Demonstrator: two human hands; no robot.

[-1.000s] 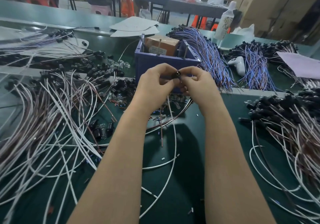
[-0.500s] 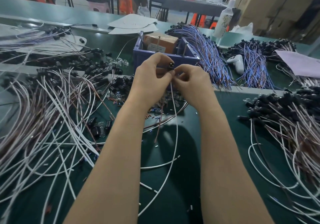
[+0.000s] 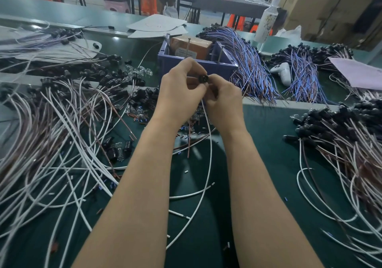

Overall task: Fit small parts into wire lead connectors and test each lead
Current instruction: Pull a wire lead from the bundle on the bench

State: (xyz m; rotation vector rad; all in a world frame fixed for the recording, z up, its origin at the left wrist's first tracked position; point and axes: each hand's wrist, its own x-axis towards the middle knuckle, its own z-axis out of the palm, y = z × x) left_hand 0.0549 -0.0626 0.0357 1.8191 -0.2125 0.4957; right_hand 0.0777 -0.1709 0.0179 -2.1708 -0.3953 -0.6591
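Observation:
Both hands meet above the green table in front of the blue bin. My left hand (image 3: 182,87) and my right hand (image 3: 223,98) pinch a small black connector (image 3: 203,78) between their fingertips, its open end facing me. Its white wire lead (image 3: 208,164) hangs down from the hands and curves toward the near edge. Whether a small part sits inside the connector is hidden by the fingers.
A blue bin (image 3: 206,65) holding a brown box stands just behind the hands. White-and-brown leads (image 3: 51,133) sprawl on the left, more (image 3: 341,143) on the right, blue-purple bundles (image 3: 248,65) behind. Loose black caps and clear parts (image 3: 117,149) lie left of my forearm. A white bottle (image 3: 266,21) stands far back.
The hands have stayed together on the connector, shifting slightly up and left; my right fingers have worked over its end and the hanging lead swings a little.

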